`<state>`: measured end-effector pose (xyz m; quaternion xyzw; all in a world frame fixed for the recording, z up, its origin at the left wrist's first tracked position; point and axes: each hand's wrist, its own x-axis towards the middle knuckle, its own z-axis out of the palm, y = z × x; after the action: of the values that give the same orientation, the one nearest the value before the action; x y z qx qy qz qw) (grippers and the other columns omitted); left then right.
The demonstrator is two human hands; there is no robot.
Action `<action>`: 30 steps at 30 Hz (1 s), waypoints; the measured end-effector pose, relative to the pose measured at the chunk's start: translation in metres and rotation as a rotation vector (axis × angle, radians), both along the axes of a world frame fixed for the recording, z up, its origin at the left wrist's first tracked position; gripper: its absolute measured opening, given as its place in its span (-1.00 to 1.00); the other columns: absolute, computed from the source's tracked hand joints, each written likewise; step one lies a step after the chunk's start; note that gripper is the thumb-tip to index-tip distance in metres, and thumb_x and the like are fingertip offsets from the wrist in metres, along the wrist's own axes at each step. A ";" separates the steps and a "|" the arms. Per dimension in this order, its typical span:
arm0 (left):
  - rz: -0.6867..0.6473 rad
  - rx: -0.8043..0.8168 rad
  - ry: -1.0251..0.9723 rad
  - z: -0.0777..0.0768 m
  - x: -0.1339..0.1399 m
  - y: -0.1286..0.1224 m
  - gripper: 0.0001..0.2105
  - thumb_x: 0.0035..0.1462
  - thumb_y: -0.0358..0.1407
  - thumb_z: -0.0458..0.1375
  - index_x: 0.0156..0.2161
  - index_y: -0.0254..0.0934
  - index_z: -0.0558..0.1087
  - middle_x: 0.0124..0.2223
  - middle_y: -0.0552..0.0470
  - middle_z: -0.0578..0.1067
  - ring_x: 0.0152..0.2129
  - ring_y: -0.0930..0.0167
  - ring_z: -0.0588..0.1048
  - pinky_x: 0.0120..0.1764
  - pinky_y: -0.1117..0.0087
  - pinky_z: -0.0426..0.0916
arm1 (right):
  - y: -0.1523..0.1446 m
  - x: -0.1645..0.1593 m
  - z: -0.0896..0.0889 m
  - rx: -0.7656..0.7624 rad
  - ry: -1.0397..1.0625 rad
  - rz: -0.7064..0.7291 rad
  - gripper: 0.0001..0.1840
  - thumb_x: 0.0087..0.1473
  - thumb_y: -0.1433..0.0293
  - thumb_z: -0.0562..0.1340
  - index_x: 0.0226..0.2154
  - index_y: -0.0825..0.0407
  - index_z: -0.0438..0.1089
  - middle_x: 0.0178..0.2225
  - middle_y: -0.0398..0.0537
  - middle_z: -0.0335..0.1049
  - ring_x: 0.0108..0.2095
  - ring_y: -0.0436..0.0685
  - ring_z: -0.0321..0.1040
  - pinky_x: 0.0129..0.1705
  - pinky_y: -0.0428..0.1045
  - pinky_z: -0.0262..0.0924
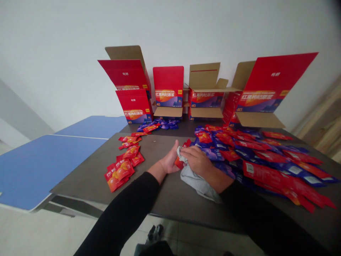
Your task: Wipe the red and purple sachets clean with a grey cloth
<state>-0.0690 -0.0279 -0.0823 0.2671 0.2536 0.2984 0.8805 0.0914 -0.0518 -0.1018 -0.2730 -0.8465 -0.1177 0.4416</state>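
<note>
Near the middle of the dark table, my left hand (169, 160) grips a red sachet (179, 163), thumb pointing up. My right hand (197, 163) is closed on a grey cloth (195, 182) and presses it against the sachet's face; the cloth's loose end hangs onto the tabletop. Part of the sachet is hidden by the cloth and fingers. Left of my hands, several red sachets (124, 169) lie overlapping in a curved row. To the right spreads a big heap of red and dark blue sachets (255, 153).
Printed red cartons stand along the back: stacked ones at left (135, 106), two in the middle (168, 96) (206, 99), and one at right (255, 101) with flaps spread. Blue sachets (170, 123) lie before them. A blue table (66, 153) adjoins on the left.
</note>
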 end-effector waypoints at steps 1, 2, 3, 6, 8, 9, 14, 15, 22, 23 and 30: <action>0.009 0.028 0.020 -0.001 0.001 0.000 -0.33 0.19 0.31 -0.08 -0.31 -0.33 0.45 -0.52 0.04 0.42 -0.60 0.46 0.43 -0.55 0.50 0.27 | 0.001 0.001 -0.001 -0.020 0.016 -0.023 -0.61 0.27 0.54 0.07 0.03 -0.02 0.49 -0.01 0.02 0.52 -0.07 0.19 0.37 0.00 0.14 0.37; 0.014 0.055 0.042 -0.003 0.002 0.000 -0.34 0.18 0.31 -0.06 -0.30 -0.32 0.44 -0.51 0.05 0.42 -0.61 0.47 0.42 -0.57 0.51 0.24 | 0.003 0.002 -0.002 -0.040 0.033 -0.048 -0.59 0.25 0.55 0.08 0.03 -0.03 0.49 -0.01 0.03 0.51 -0.07 0.19 0.36 0.01 0.15 0.36; 0.018 0.078 0.065 -0.004 0.003 0.000 -0.36 0.17 0.31 -0.04 -0.30 -0.31 0.44 -0.50 0.06 0.43 -0.61 0.47 0.42 -0.58 0.51 0.22 | 0.004 0.002 -0.003 -0.060 0.050 -0.074 -0.58 0.23 0.57 0.07 0.02 -0.03 0.50 -0.01 0.03 0.51 -0.07 0.20 0.36 0.02 0.15 0.36; 0.014 0.128 0.142 -0.008 0.003 0.000 -0.42 0.15 0.27 0.06 -0.27 -0.30 0.44 -0.47 0.07 0.43 -0.61 0.51 0.40 -0.55 0.52 0.23 | 0.009 0.005 -0.006 -0.115 0.108 -0.158 -0.50 0.14 0.63 0.05 0.00 -0.02 0.50 -0.02 0.03 0.49 -0.04 0.21 0.34 0.06 0.16 0.33; -0.006 0.164 0.197 -0.010 0.002 -0.001 -0.53 0.16 0.15 0.18 -0.27 -0.30 0.44 -0.46 0.08 0.42 -0.60 0.52 0.39 -0.52 0.52 0.24 | 0.012 0.006 -0.007 -0.141 0.160 -0.204 -0.48 0.10 0.64 0.05 -0.01 -0.02 0.50 -0.03 0.03 0.47 -0.04 0.22 0.33 0.07 0.17 0.31; -0.016 0.186 0.211 -0.011 0.001 -0.001 -0.61 0.15 0.04 0.25 -0.27 -0.31 0.43 -0.46 0.07 0.42 -0.60 0.53 0.39 -0.51 0.52 0.24 | 0.014 0.006 -0.008 -0.148 0.187 -0.220 -0.48 0.08 0.64 0.05 -0.02 -0.02 0.50 -0.04 0.03 0.47 -0.04 0.22 0.33 0.07 0.17 0.31; -0.046 0.291 0.199 -0.011 -0.003 -0.001 -0.66 -0.13 -0.47 0.33 -0.18 -0.27 0.43 -0.37 0.07 0.47 -0.57 0.53 0.41 -0.45 0.51 0.25 | 0.018 0.009 -0.009 -0.165 0.293 -0.265 -0.50 0.03 0.64 0.07 -0.04 -0.02 0.48 -0.07 0.05 0.42 -0.02 0.25 0.31 0.10 0.21 0.27; -0.060 0.298 0.200 -0.010 -0.004 -0.002 -0.63 -0.15 -0.49 0.31 -0.16 -0.26 0.43 -0.36 0.05 0.48 -0.57 0.52 0.41 -0.45 0.50 0.25 | 0.018 0.010 -0.009 -0.171 0.306 -0.268 -0.50 0.03 0.63 0.07 -0.04 -0.02 0.47 -0.06 0.06 0.41 -0.01 0.26 0.30 0.11 0.22 0.26; -0.062 0.308 0.238 -0.006 -0.008 -0.003 -0.58 -0.18 -0.52 0.25 -0.12 -0.27 0.45 -0.31 -0.01 0.51 -0.57 0.49 0.44 -0.43 0.47 0.27 | 0.023 0.016 -0.012 -0.215 0.363 -0.291 -0.49 0.02 0.63 0.08 -0.02 0.00 0.46 -0.05 0.09 0.37 0.02 0.29 0.26 0.16 0.25 0.21; -0.056 0.308 0.238 -0.006 -0.009 -0.003 -0.57 -0.18 -0.52 0.25 -0.11 -0.27 0.45 -0.31 -0.02 0.51 -0.56 0.49 0.45 -0.42 0.47 0.28 | 0.024 0.017 -0.012 -0.215 0.368 -0.299 -0.50 0.02 0.63 0.08 -0.03 0.00 0.46 -0.05 0.09 0.37 0.01 0.29 0.27 0.16 0.24 0.22; 0.080 0.249 0.133 0.002 -0.022 -0.004 -0.56 -0.05 -0.54 0.21 0.00 -0.32 0.45 -0.22 -0.11 0.56 -0.39 0.39 0.55 -0.26 0.40 0.42 | 0.024 0.015 -0.013 -0.237 0.343 -0.289 -0.55 0.02 0.66 0.08 -0.10 0.11 0.50 -0.11 0.16 0.40 -0.05 0.29 0.28 0.09 0.23 0.27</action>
<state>-0.0909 -0.0318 -0.0806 0.3831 0.2828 0.3441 0.8092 0.1064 -0.0278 -0.1148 -0.4571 -0.7193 -0.0315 0.5222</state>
